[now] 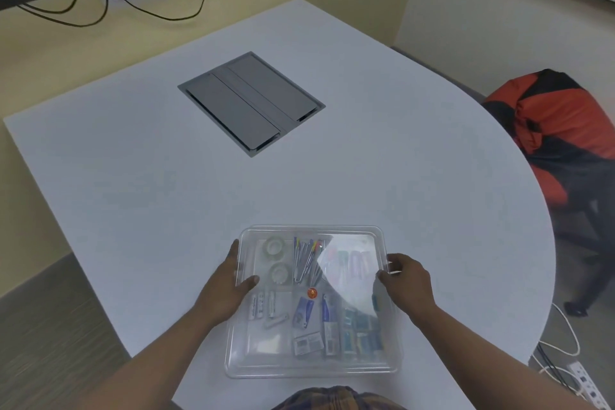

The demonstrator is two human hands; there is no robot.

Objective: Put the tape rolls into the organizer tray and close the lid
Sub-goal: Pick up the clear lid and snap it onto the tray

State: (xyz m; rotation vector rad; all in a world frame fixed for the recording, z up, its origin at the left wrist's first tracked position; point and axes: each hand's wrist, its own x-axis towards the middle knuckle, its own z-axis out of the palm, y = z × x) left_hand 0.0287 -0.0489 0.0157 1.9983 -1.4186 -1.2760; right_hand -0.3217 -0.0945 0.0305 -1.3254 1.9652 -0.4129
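Grasping the clear lid (352, 263) by its side edges, the left hand (229, 283) and right hand (407, 280) each keep a closed grip, thumbs on top. Both forearms reach in from the near edge. The lid lies over the tray (233, 359) on the white bench (166, 176). Two tape rolls (274, 248) sit in the tray's far-left compartment, pens (307, 258) beside them.

Soft light, lid (349, 263) glare, warped edges
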